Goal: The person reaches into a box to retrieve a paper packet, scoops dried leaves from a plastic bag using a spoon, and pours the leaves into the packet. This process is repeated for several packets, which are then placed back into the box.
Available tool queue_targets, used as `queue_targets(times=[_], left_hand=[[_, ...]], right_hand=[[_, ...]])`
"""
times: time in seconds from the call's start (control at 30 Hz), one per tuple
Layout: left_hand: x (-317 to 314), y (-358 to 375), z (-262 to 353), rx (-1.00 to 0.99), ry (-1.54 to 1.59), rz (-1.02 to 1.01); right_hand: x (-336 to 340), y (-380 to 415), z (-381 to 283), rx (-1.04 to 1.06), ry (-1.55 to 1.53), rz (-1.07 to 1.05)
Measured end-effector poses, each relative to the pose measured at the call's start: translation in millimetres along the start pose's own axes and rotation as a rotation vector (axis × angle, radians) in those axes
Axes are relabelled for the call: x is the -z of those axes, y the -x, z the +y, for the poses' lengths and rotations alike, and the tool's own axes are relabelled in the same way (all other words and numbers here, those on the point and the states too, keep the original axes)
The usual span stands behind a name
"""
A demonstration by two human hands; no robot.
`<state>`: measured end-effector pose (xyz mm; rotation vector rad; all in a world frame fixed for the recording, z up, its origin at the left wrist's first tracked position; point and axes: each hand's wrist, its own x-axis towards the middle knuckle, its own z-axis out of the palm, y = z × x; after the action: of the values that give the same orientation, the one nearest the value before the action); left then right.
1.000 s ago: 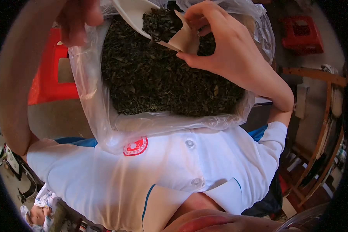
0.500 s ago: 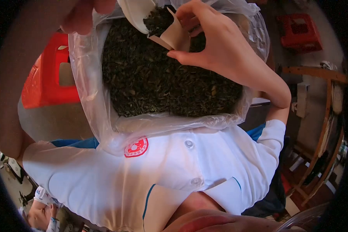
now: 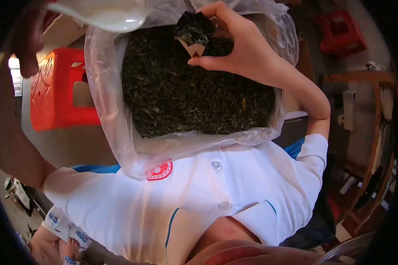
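My right hand (image 3: 247,48) pinches a small paper packet (image 3: 194,47), thumb on the near side and fingers behind it. The packet's open mouth is full of dark dried leaves (image 3: 194,31). At the upper left, my left hand (image 3: 28,46) is by the handle end of a white spoon (image 3: 108,15) and appears to grip it, though its fingers are dim and partly cut off. The spoon's bowl hangs above the far left rim of a clear plastic bag (image 3: 108,128). Loose dark dried leaves (image 3: 199,97) fill this bag below both hands.
A red plastic stool (image 3: 53,88) stands left of the bag, and another red stool (image 3: 340,33) is at the far right. A wooden rack (image 3: 371,145) runs along the right side. Another person's hand (image 3: 71,247) shows at the lower left.
The spoon has moved away from the packet's mouth, up and left with my left hand. My right hand has stayed nearly in place while the packet has turned, its leaf-filled mouth now facing me.
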<state>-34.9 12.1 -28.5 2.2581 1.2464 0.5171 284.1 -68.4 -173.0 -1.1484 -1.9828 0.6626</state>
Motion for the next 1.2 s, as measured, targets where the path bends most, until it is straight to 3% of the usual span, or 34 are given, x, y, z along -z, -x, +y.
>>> queue_targets(times=[0.13, 0.33, 0.47, 0.57, 0.7, 0.77, 0.83, 0.97, 1.2], left_hand=[[6, 5, -3, 0.022, 0.083, 0.095], [-17, 1, 18, 0.116, 0.140, 0.184], [-51, 10, -3, 0.080, 0.236, 0.299], [-80, 9, -5, -0.059, 0.232, 0.348], [-112, -3, -24, 0.048, 0.316, 0.341], [-126, -3, -38, 0.104, 0.371, 0.327], [-130, -1, -42, 0.137, 0.392, 0.331], [-141, 3, -18, 0.133, 0.368, 0.402], [-148, 4, -15, 0.163, 0.352, 0.427]], right_hand=[[-2, 3, 8, 0.160, 0.006, 0.127], [53, 6, -58, 0.055, -0.162, 0.149], [81, 28, -44, 0.479, -0.128, 0.445], [97, 69, -20, 0.243, 0.067, 0.669], [100, 98, 47, -0.106, 0.021, 0.985], [95, 112, 92, -0.290, 0.106, 1.078], [88, 125, 136, -0.358, 0.390, 1.132], [68, 156, 238, -0.428, 0.697, 1.012], [44, 178, 316, -0.416, 0.596, 0.806]])
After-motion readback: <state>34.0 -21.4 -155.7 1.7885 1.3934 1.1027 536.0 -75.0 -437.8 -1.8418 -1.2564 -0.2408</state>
